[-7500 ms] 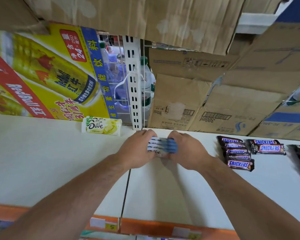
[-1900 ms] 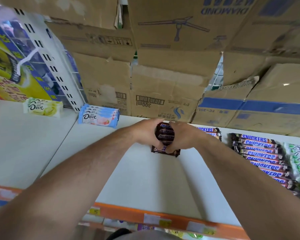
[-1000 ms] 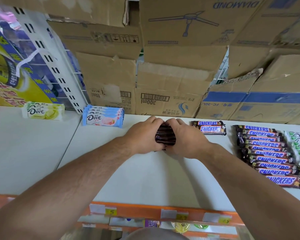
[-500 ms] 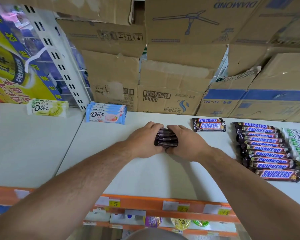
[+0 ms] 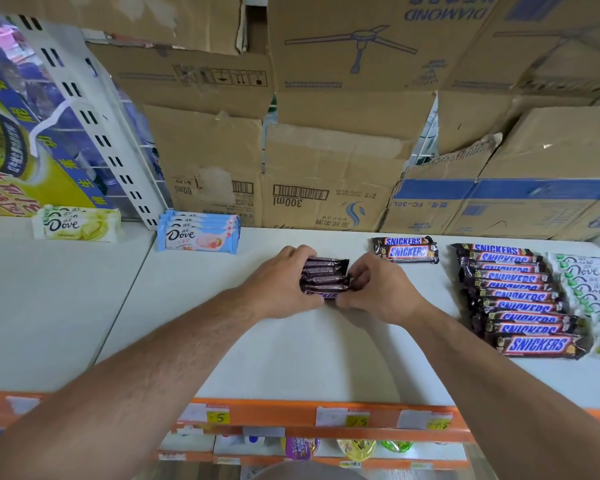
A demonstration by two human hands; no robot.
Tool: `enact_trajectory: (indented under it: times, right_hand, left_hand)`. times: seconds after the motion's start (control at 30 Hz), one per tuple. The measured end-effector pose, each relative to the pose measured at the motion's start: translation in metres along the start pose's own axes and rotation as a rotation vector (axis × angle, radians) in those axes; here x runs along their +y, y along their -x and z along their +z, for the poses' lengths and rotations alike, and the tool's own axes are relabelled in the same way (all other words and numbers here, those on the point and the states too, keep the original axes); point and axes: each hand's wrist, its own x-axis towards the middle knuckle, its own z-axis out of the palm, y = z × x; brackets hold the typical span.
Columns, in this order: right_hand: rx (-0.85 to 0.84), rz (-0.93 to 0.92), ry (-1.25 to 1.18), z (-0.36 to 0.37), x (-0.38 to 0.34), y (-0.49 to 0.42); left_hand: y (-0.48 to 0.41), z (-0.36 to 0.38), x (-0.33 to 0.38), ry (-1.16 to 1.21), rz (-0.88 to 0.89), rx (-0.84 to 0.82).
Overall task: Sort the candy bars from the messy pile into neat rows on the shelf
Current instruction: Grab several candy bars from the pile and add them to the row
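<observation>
A stack of several dark Snickers bars point(image 5: 325, 277) lies on the white shelf point(image 5: 291, 355), squeezed between both hands. My left hand point(image 5: 281, 284) grips its left end and my right hand point(image 5: 378, 289) grips its right end, fingers curled round the wrappers. To the right lie two Snickers bars point(image 5: 407, 250) and a long overlapping row of Snickers point(image 5: 520, 299). A blue Dove stack point(image 5: 200, 235) sits at the back left, a green Dove bar point(image 5: 77, 225) further left.
Green-and-white Dove bars point(image 5: 593, 289) lie at the far right. Cardboard boxes point(image 5: 326, 188) wall the back of the shelf. An orange front rail point(image 5: 326, 415) carries price tags. A white perforated upright point(image 5: 94, 133) divides the shelf bays.
The blue Dove stack was set down at the back left. Both hands then took up the Snickers stack, drew it slightly toward me, and my right fingers have loosened at its end.
</observation>
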Motion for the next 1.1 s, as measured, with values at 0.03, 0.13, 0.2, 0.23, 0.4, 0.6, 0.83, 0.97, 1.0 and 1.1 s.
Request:
enact_trajectory:
  times: [0.03, 0.13, 0.2, 0.23, 0.4, 0.6, 0.83, 0.97, 1.0, 1.1]
  right_hand:
    - [-0.011, -0.012, 0.005, 0.003, -0.001, 0.002]
    - [0.009, -0.017, 0.002, 0.006, 0.001, 0.002]
    - [0.060, -0.002, -0.030, 0.004, 0.005, 0.001]
    - [0.069, -0.002, -0.037, 0.003, 0.006, 0.001]
    - [-0.016, -0.039, -0.016, 0.007, 0.001, 0.001]
    - [-0.011, -0.053, 0.010, 0.008, 0.002, -0.001]
    - [-0.025, -0.070, -0.012, 0.008, 0.004, -0.002]
    - [-0.015, -0.074, 0.029, 0.009, 0.000, -0.002]
    - [-0.013, -0.075, 0.036, 0.009, -0.001, -0.003]
    - [-0.014, -0.081, 0.042, 0.011, -0.003, -0.002]
  left_hand:
    - [0.001, 0.001, 0.001, -0.007, 0.008, -0.003]
    - [0.002, 0.002, 0.002, -0.012, 0.024, -0.008]
    - [0.002, 0.002, 0.001, 0.001, 0.022, -0.002]
    - [0.002, 0.002, 0.000, 0.004, 0.023, 0.001]
    - [0.003, 0.003, 0.002, -0.055, 0.024, 0.005]
    - [0.004, 0.003, 0.004, -0.136, 0.052, -0.015]
    - [0.001, -0.003, -0.009, 0.134, -0.033, -0.027]
    - [0.002, -0.003, -0.014, 0.187, -0.038, -0.028]
    - [0.002, -0.003, -0.014, 0.195, -0.036, -0.028]
    - [0.003, -0.004, -0.015, 0.214, -0.044, -0.014]
